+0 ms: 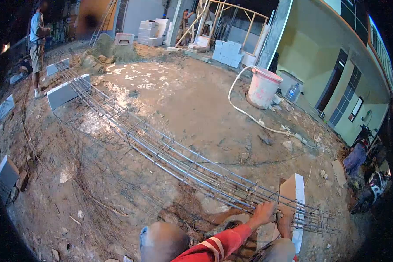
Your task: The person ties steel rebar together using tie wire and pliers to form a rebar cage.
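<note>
A long rebar cage [179,159] of steel bars and square stirrups runs from the far left to the near right. My left hand [264,213], below a red sleeve with pale stripes, is closed around the cage's near bars. Beside it, my right hand [285,222] is closed at the cage; a small dark thing shows between the hands, too blurred to name. A light block [298,196] stands on edge under the cage's near end, just right of my hands. Another block [70,91] supports the far end. My knees [163,240] show at the bottom.
A pinkish bucket [263,88] stands back right, with a pale hose [266,126] curving over the muddy ground. Person [37,43] stands far left. Stacked blocks [228,53] and timber framing [240,8] lie behind. A motorbike [373,187] is at right; thin wires [91,192] lie left.
</note>
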A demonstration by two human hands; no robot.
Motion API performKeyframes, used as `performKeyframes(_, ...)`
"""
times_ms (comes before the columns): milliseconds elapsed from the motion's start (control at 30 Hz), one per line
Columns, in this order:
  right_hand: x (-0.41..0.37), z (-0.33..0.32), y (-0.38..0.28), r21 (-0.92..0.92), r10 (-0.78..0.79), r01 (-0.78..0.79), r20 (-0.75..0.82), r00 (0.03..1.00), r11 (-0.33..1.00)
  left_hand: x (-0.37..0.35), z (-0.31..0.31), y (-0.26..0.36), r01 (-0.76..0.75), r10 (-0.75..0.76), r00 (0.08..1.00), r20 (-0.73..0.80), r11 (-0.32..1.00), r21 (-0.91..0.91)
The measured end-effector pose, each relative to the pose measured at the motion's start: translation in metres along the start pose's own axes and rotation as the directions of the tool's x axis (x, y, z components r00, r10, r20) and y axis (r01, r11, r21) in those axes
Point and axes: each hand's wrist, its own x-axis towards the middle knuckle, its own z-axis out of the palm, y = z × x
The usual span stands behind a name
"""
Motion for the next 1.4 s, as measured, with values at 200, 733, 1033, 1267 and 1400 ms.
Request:
performKeyframes(200,0.026,0.007,0.028,0.145,0.028,-0.078,0.319,0.947,0.986,-0.001,0.018,-0.011,-0.056,0.056,0.982,-0.178,0.998,0.007)
performKeyframes(733,-0.057,0.025,-0.036,0.300,0.361,-0.276,-0.277,0.891,0.913,0.001,-0.004,0.001,0.044,-0.045,0.999,0.024,0.998,0.035)
performKeyframes(1033,-0.061,0.026,-0.046,0.285,0.349,-0.276,-0.249,0.903,0.918,-0.001,-0.012,-0.001,0.004,-0.005,0.999,0.034,1.000,0.028)
performKeyframes(1267,-0.071,0.014,-0.051,0.240,0.339,-0.287,-0.215,0.916,0.927,-0.002,0.011,-0.013,-0.040,0.044,0.998,-0.049,0.996,0.075)
performKeyframes(1400,-0.069,0.012,-0.057,0.223,0.324,-0.279,-0.200,0.925,0.934,-0.003,0.000,-0.006,-0.034,0.036,0.997,-0.068,0.999,0.032)
